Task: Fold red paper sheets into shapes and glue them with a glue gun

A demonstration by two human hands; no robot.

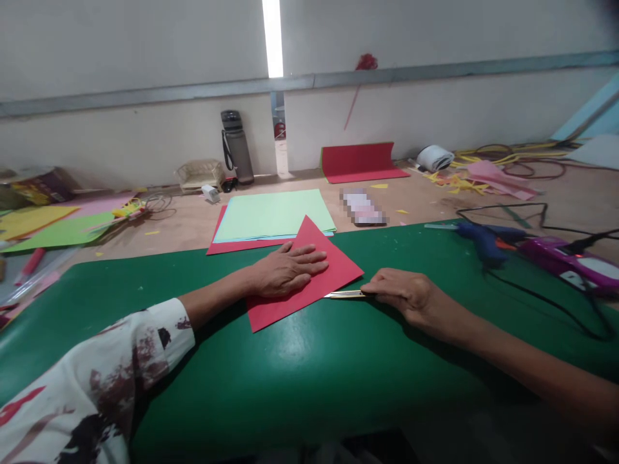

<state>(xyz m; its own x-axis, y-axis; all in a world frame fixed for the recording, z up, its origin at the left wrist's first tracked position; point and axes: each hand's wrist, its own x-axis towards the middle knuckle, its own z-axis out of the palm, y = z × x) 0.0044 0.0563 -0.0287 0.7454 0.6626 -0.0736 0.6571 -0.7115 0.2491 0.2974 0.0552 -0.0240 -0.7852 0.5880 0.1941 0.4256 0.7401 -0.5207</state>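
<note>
A red sheet of paper (pixel 271 314) lies turned at an angle on the green mat (pixel 290 380). Flat on top of it rests my left hand (pixel 289 269), palm down with the fingers stretched out. My right hand (pixel 405 293) is closed around a slim yellowish cutter knife (pixel 349 294). The cutter's pale blade end reaches the paper's lower right edge, and its tip seems to be under that edge. Behind my left hand, a stack of pale green and blue paper (pixel 275 214) sits over another red sheet (pixel 217 241).
A blue glue gun (pixel 486 243) and a purple power strip (pixel 565 261) with black cords lie at the right. Behind are a phone (pixel 362 207), a folded red sheet (pixel 362 162) and a dark bottle (pixel 238 148). Coloured papers (pixel 58 229) are spread at the left.
</note>
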